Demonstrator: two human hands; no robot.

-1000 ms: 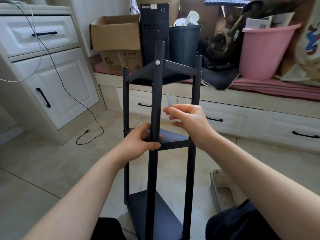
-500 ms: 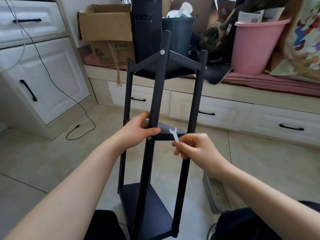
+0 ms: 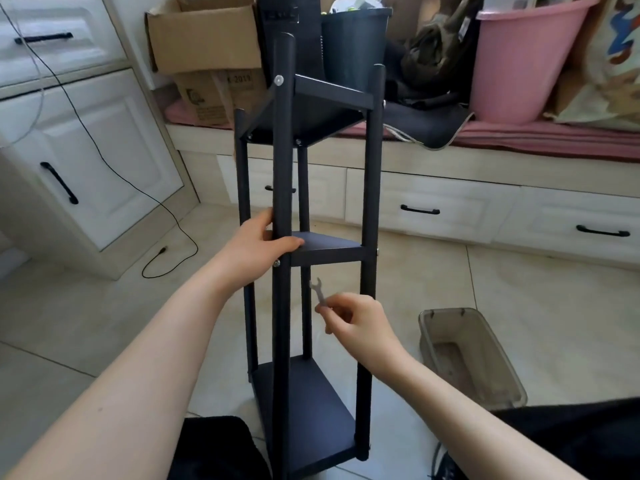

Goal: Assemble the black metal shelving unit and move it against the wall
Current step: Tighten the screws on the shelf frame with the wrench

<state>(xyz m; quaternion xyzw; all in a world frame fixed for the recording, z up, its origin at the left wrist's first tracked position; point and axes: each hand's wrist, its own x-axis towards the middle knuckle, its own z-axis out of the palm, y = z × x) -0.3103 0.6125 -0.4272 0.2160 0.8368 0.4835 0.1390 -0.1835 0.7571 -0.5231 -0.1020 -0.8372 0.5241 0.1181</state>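
The shelving unit (image 3: 304, 251) stands upright on the floor (image 3: 519, 306). The left hand (image 3: 256, 247) still grips the front post at the middle shelf (image 3: 325, 245), thumb on the shelf edge. The right hand (image 3: 356, 323) has dropped below that shelf since 0.5 s ago, its fingers pinching the small wrench (image 3: 319, 292), whose open end points up above the fingertips.

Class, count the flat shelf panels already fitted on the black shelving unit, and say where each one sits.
3. The top shelf sits level with the bench, the middle shelf is beside the left hand, and the bottom shelf is near the floor. None seem hidden.
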